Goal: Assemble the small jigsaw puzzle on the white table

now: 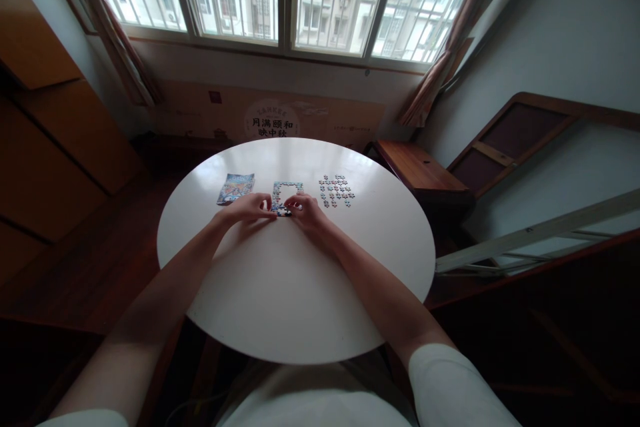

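The left hand is resting half open at the left of a puzzle, holding nothing visible; the right hand is hanging curled over the puzzle's near end, whether gripping anything I cannot tell. A packet is lying beyond the left hand, loose pieces right of the right.

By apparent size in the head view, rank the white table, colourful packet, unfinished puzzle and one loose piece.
White table: largest
Colourful packet and unfinished puzzle: too alike to rank; the puzzle is partly hidden
Loose piece: smallest
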`<state>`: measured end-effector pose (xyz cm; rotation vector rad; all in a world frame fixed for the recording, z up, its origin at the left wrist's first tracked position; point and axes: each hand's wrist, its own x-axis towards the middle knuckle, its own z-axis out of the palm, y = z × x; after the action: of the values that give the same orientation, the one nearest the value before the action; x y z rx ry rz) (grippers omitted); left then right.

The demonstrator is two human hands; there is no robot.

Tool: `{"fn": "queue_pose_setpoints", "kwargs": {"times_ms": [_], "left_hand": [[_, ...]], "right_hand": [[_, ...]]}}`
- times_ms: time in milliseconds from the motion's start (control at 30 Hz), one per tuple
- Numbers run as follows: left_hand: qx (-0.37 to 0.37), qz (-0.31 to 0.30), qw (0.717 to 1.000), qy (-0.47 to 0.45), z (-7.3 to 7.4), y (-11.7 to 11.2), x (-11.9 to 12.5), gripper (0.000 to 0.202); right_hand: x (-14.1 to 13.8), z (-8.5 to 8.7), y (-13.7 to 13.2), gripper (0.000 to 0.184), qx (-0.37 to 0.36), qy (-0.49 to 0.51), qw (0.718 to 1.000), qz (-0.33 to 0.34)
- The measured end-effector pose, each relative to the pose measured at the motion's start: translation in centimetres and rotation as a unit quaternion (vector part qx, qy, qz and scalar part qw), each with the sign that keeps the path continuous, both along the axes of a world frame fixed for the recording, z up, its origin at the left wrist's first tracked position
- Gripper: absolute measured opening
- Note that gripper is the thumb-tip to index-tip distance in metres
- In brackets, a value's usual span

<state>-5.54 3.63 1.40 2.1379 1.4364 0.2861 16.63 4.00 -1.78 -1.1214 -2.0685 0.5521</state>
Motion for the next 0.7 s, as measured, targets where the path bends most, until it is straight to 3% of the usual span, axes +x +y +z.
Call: {"fn": "queue_pose_setpoints", "kwargs": {"times_ms": [267, 700], "left_hand": [[-0.010, 0.000, 1.000, -0.004, -0.08, 0.10, -0.10, 0.051], [-0.008, 0.002, 1.000, -0.008, -0.34, 0.29, -0.20, 0.050]], "right_hand": [[0.27, 0.07, 0.20, 0.015, -0.020, -0.022, 1.000, -0.001], [0.15, -0.46, -0.03, 0.020, 0.014, -0.075, 0.997, -0.026]]}}
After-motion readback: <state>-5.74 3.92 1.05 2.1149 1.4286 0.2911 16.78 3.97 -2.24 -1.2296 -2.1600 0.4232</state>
